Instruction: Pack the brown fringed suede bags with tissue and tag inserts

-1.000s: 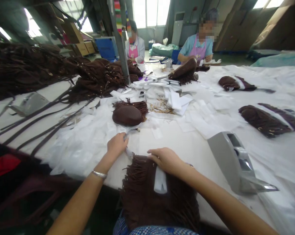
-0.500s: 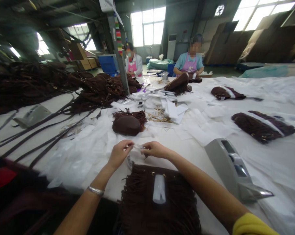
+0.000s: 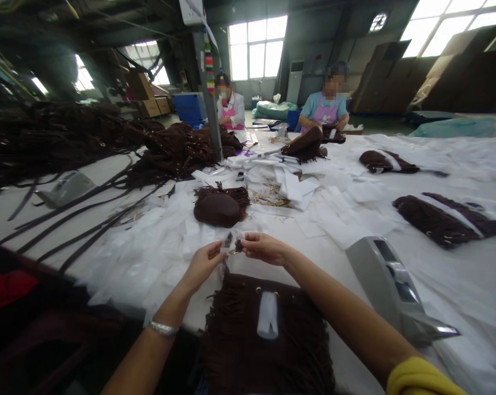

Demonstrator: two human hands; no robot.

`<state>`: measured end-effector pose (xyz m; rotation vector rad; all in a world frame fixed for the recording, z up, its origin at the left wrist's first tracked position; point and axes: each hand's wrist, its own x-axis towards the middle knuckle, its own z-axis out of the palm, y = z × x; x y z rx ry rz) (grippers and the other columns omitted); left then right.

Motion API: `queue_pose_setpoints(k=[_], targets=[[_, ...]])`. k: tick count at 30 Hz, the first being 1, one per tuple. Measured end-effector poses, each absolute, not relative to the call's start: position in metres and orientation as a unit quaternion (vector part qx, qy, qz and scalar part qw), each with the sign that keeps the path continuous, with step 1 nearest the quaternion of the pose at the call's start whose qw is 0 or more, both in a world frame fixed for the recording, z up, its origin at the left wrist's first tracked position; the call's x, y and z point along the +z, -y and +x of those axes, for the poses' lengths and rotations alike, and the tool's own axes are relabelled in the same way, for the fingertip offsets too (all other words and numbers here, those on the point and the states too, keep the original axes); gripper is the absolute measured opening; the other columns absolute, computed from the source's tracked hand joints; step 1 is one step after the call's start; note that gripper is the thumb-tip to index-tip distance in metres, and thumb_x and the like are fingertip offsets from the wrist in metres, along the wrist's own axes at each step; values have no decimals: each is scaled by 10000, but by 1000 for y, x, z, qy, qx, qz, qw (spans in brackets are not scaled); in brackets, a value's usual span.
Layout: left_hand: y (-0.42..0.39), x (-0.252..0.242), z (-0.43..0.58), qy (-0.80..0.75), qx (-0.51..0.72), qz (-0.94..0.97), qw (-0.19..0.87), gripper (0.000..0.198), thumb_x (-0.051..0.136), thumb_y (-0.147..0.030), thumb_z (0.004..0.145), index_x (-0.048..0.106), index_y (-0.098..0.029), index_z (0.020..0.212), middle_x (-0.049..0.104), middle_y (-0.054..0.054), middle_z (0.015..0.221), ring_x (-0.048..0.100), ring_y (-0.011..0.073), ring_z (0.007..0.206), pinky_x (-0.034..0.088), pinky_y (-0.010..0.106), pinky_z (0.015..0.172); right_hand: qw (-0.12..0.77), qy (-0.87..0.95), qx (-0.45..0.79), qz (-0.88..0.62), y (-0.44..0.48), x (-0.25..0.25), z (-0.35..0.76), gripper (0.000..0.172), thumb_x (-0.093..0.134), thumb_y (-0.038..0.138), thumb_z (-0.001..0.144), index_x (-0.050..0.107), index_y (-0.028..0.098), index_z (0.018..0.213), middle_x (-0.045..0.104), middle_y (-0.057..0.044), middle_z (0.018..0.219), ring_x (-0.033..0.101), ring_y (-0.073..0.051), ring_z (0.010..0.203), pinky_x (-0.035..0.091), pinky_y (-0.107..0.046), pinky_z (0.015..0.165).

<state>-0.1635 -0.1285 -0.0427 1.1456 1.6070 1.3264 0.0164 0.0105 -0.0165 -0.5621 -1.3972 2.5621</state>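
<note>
A fringed dark brown bag (image 3: 268,334) lies at the table's near edge, with a white wrapped strip (image 3: 268,315) on its front below two gold eyelets. Just beyond its top edge, my left hand (image 3: 204,263) pinches one side of a small clear plastic wrapper (image 3: 232,239). My right hand (image 3: 264,248) grips the other side, along with a small dark piece at its fingertips, too small to name. Behind both hands rests a rounded brown bag (image 3: 217,209) with fringe.
A grey tape dispenser (image 3: 390,285) stands to the right, near my right forearm. White sheets (image 3: 293,186) and clear plastic bags (image 3: 133,258) cover much of the table. Brown bags (image 3: 447,219) lie at right; dark straps (image 3: 87,219) stretch leftward. Two people work across the table.
My hands have drawn the wrapper up and spread it, so a dark piece now shows by my right fingers. The whole view has shifted slightly.
</note>
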Motion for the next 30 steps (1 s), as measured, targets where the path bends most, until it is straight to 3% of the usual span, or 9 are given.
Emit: queue_pose_setpoints(k=[7,13,16,19,22,30], targets=[[134,-33,-143,-554,583,379,459,574,790,-363,756,641,-138,1263,696,130,1243,644,266,1154,466,393,1035,224,513,799,-220,-7,-16,1,448,805,561,702,630,173,840,697,6,849,535,-36,594,372,-136,492],[133,-33,-136,-592,624,239,451,672,883,-337,636,653,-125,1231,751,122,1091,702,182,867,510,232,698,260,554,759,-223,2,-21,-1,505,784,602,688,586,186,896,709,-8,766,641,-102,611,500,-223,583],[131,-33,-135,-591,638,209,447,612,871,-346,652,670,-124,1186,759,123,1048,697,150,777,486,203,624,219,557,780,-183,14,-20,7,475,794,541,713,623,174,960,722,-31,881,679,-117,720,535,-242,680],[131,-34,-134,-580,659,181,444,548,876,-335,639,693,-130,1113,763,117,1024,700,146,785,503,203,653,177,567,789,-156,30,-20,15,453,830,456,694,655,174,1001,717,-48,1001,693,-165,871,550,-294,796],[132,-33,-132,-564,682,161,437,529,890,-319,612,698,-134,1069,762,114,1023,705,154,802,526,222,690,186,582,769,-188,42,-24,17,414,848,421,658,680,172,943,720,-36,933,690,-188,859,547,-335,835],[136,-32,-128,-537,723,149,408,522,910,-336,573,703,-129,1005,768,108,986,711,174,818,550,268,757,194,646,686,-274,52,-33,19,299,781,405,702,710,171,875,728,-18,770,658,-173,697,498,-282,702]])
